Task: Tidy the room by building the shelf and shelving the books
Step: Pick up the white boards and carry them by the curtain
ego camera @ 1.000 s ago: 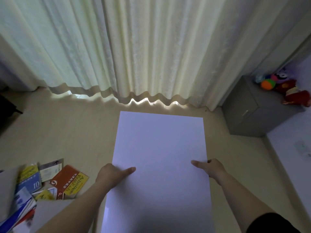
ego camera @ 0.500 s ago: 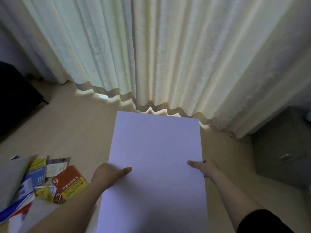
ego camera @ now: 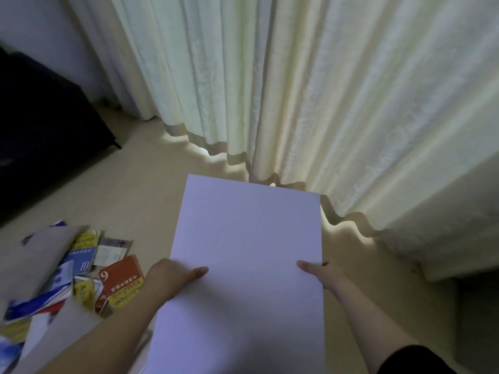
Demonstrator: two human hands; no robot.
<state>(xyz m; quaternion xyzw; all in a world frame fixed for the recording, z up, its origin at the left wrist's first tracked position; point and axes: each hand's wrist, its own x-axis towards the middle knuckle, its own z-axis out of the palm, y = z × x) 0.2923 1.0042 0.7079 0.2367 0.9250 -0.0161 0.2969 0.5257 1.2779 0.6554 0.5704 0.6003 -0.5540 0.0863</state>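
Left grip (ego camera: 172, 279) and right grip (ego camera: 322, 273) are pinching the white board (ego camera: 243, 247) by its side edges, thumbs on top. Books (ego camera: 81, 268) are lying scattered on the floor (ego camera: 129, 195) to its left.

Pale curtains (ego camera: 270, 90), dark furniture (ego camera: 40, 130), beige floor (ego camera: 129, 190)

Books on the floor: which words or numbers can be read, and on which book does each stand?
"6": orange book.
"10", seen upside down: blue book.
Other print on these and across the book pile: too blurred to read.
White board: no text.
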